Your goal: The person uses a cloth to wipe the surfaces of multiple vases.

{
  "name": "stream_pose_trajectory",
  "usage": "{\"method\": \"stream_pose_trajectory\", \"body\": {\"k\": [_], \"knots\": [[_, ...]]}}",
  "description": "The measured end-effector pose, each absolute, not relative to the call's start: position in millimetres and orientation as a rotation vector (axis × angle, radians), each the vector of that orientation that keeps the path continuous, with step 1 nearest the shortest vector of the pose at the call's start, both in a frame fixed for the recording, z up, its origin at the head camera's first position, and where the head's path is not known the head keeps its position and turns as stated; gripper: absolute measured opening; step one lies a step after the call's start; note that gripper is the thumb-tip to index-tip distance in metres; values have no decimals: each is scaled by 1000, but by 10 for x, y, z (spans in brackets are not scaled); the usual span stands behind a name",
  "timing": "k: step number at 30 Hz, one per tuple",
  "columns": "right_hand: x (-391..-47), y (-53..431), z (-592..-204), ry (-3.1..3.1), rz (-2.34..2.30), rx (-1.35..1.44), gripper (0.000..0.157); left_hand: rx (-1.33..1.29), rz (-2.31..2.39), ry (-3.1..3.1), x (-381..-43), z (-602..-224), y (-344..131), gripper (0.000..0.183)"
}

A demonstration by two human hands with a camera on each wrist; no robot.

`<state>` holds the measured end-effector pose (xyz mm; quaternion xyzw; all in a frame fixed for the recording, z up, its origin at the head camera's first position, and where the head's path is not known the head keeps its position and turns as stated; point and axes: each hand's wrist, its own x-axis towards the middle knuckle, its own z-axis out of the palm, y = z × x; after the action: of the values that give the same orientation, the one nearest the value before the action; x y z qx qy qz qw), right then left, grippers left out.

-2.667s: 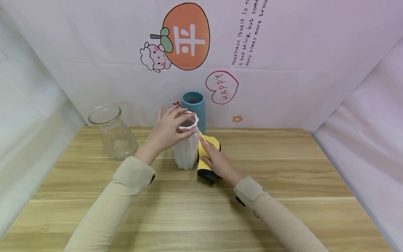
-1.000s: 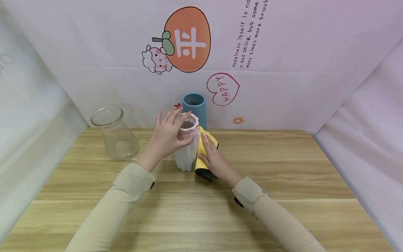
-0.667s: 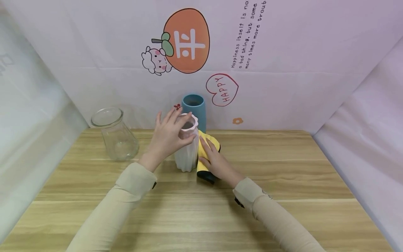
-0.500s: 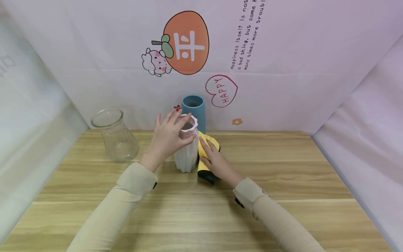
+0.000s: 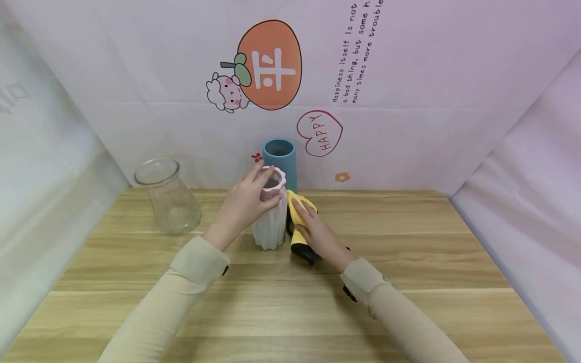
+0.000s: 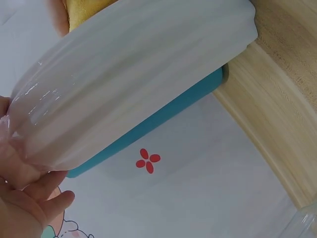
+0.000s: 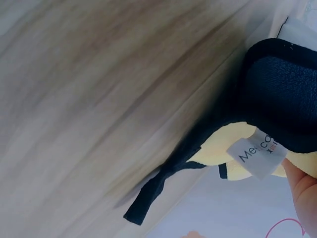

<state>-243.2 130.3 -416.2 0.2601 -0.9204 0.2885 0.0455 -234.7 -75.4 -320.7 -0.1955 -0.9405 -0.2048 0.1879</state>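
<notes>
My left hand [image 5: 245, 201] holds a white fluted vase [image 5: 270, 222] by its scalloped rim, thumb on the near side. The vase stands upright on the table, and its ribbed side [image 6: 133, 74] fills much of the left wrist view. Against the vase's right side my right hand [image 5: 321, 236] grips a yellow cloth [image 5: 298, 236] with black edging. In the right wrist view the cloth's dark underside [image 7: 282, 89] shows, with a white label [image 7: 260, 151] and a black loop end [image 7: 146, 196] hanging. The palm side of the right hand is hidden.
A blue vase [image 5: 290, 166] stands directly behind the white one, near the printed backdrop cloth [image 5: 399, 146]. On the left is a clear glass vase [image 5: 174, 212] with a wide rim. White fabric walls border the wooden table [image 5: 272, 312] on both sides.
My right hand and the cloth have slid slightly up and down along the vase's side, and are now a little farther right. The left hand's fingers draw in closer at the rim.
</notes>
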Motion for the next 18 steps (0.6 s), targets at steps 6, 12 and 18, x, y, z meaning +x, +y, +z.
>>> {"method": "stream_pose_trajectory", "body": {"k": [6, 12, 18], "knots": [[-2460, 1360, -4165, -2744, 889, 773, 64, -535, -578, -2638, -2340, -3211, -744, 65], [-2455, 1397, -4136, -2730, 883, 746, 65, -504, -548, -2632, -2330, -3206, -731, 64], [-2448, 1443, -4101, -2702, 878, 742, 65, -475, -522, -2629, -2323, -3207, -721, 63]]}}
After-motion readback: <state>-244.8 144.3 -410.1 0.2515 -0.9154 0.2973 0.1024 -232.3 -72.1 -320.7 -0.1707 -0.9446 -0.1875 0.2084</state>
